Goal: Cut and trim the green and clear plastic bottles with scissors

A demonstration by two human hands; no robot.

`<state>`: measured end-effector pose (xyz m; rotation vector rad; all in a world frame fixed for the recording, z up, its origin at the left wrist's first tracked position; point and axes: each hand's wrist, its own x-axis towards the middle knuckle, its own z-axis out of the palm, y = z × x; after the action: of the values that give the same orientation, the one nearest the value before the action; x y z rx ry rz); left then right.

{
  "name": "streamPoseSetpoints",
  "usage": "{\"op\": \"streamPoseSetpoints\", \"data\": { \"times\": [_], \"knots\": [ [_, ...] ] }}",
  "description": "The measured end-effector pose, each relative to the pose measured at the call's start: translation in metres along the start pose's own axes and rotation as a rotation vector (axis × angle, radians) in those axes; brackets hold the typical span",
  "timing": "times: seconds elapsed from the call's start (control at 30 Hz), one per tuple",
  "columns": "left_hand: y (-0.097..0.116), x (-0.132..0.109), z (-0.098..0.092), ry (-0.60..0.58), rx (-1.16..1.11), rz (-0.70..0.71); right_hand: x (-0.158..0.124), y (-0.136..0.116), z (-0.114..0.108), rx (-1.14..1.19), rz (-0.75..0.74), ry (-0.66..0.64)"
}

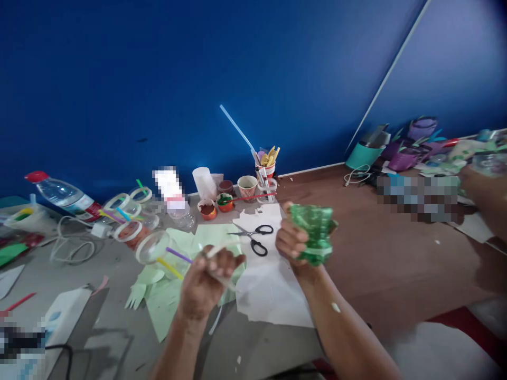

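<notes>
Your right hand (293, 237) is curling its fingers around the near side of a green plastic piece (317, 235), lifting it clear of the desk (222, 348); that side grip is probably leaving the outer face uncovered. Your left hand (209, 277) is pinching a pale, bent strip (225, 245) between thumb and fingers, a light hold that is likely sparing its shape; blur is hiding whether it forms a full loop. Between and just beyond your hands, scissors (250, 235) are lying parted on white paper (269, 295), handles toward your right hand, seemingly within easy reach. Green paper (162, 311) is spreading beneath and left of your left hand. Farther beyond, a red-handled brush (253, 198) is resting across a green paint pot (225, 205), perhaps keeping its tip off the desk.
</notes>
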<state>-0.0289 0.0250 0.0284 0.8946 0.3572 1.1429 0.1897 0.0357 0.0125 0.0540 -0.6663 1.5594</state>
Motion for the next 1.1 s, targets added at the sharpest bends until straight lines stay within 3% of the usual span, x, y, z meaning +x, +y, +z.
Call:
{"op": "streamPoseSetpoints", "data": {
  "times": [0.07, 0.17, 0.27, 0.4, 0.53, 0.67, 0.83, 1.0, 1.1],
  "knots": [
    [-0.008, 0.001, 0.004, -0.082, 0.210, -0.080, 0.002, 0.005, 0.005, -0.106, 0.115, 0.049],
    [-0.013, 0.000, 0.007, -0.138, 0.516, -0.049, 0.006, 0.011, 0.008, -0.196, 0.146, 0.070],
    [-0.010, -0.001, 0.006, -0.132, 0.770, 0.022, 0.010, 0.013, 0.006, -0.280, 0.095, 0.158],
    [-0.008, -0.002, 0.003, -0.167, 1.011, 0.228, 0.014, 0.021, 0.001, -0.383, 0.080, 0.236],
    [-0.013, -0.010, 0.006, -0.335, 1.073, 0.372, 0.015, 0.036, -0.001, -0.379, 0.091, 0.329],
    [-0.027, -0.019, 0.021, -0.331, 1.125, 0.468, 0.016, 0.046, -0.001, -0.363, 0.117, 0.385],
    [-0.044, -0.023, 0.043, -0.589, 1.253, 0.608, 0.015, 0.048, 0.000, -0.382, 0.148, 0.462],
    [-0.054, -0.027, 0.047, -0.442, 1.309, 0.701, 0.015, 0.051, 0.005, -0.351, 0.142, 0.490],
    [-0.064, -0.029, 0.045, -0.416, 1.303, 0.708, 0.014, 0.054, 0.010, -0.346, 0.155, 0.481]
  ]
}}
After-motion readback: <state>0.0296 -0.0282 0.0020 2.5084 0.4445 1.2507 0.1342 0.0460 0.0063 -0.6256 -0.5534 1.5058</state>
